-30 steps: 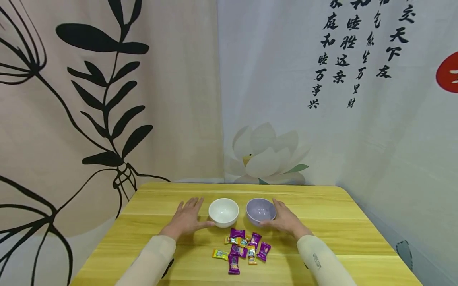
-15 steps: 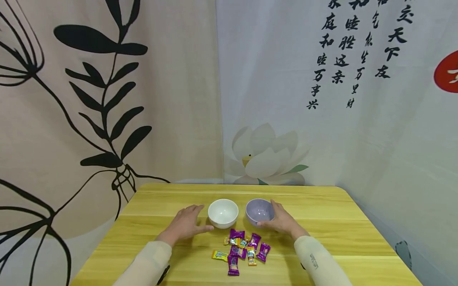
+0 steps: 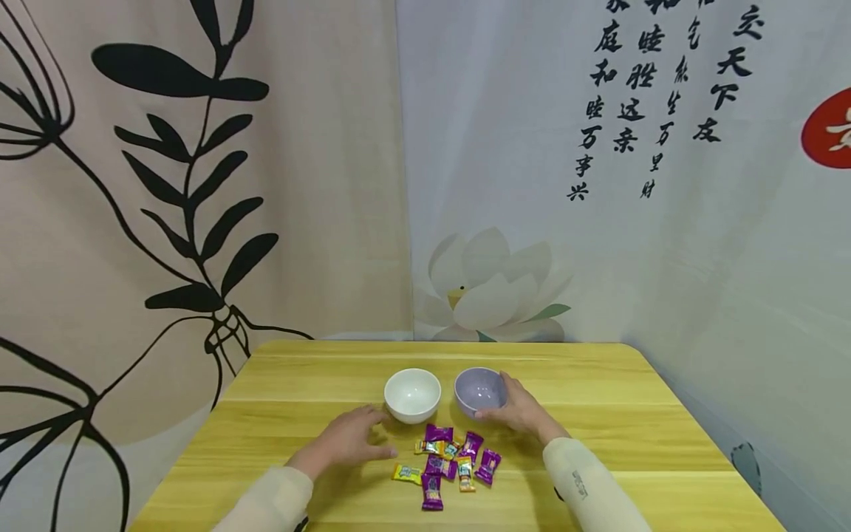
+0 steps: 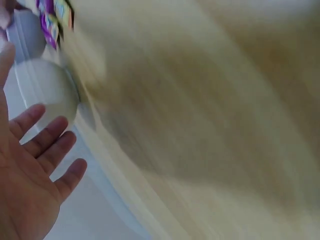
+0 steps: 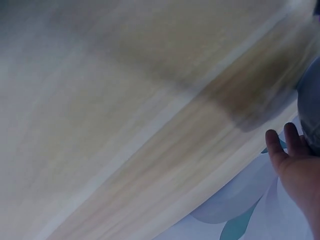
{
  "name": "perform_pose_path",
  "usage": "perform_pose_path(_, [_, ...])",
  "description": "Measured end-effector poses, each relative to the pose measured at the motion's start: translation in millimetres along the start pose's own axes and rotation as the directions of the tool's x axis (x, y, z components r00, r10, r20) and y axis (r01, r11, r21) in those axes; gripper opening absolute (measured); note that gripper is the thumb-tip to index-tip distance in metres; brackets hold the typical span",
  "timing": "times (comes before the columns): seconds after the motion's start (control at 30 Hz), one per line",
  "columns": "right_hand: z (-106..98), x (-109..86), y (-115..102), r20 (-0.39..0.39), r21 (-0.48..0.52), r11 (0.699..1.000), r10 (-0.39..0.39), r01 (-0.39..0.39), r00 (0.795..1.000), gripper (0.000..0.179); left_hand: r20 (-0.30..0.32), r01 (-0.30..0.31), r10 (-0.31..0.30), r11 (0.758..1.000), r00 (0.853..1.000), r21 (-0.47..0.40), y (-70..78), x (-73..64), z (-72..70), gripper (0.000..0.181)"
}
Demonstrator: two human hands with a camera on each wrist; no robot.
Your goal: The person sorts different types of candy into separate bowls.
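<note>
In the head view a white bowl (image 3: 412,397) and a light purple bowl (image 3: 479,390) stand side by side on the table. My right hand (image 3: 525,412) holds the purple bowl by its right side, thumb at the front and fingers toward the back; in the right wrist view two fingers of that hand (image 5: 296,172) stick out beside it. My left hand (image 3: 346,442) is spread at the front left of the white bowl, holding nothing; its fingers show extended in the left wrist view. Just in front of the bowls lie several wrapped candies, such as a purple one (image 3: 432,492) and a yellow one (image 3: 407,473).
The wooden table (image 3: 631,428) has its far edge a little behind the bowls. Behind it hang printed cloths with a plant drawing (image 3: 199,185), a white lotus (image 3: 492,288) and dark lettering.
My left hand has drawn back from the white bowl toward the near side, closer to the candies. My right hand stays at the purple bowl. The head view has shifted slightly.
</note>
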State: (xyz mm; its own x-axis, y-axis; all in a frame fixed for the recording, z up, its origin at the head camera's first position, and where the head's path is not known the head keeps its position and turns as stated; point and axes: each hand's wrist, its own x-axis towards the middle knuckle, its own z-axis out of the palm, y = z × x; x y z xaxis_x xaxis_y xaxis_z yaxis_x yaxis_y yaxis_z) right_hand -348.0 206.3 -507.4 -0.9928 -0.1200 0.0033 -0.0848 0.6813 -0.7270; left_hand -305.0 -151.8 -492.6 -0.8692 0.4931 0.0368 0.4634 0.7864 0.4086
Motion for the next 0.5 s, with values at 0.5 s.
perform_pose_path(0.5, [1.6,-3.2,-3.7,0.008,0.070,0.997,0.042,-0.043,0.999,0.120,0.040,-0.153,0.160,0.979,0.986,-0.137,11.1,-5.6,28.8,0.054])
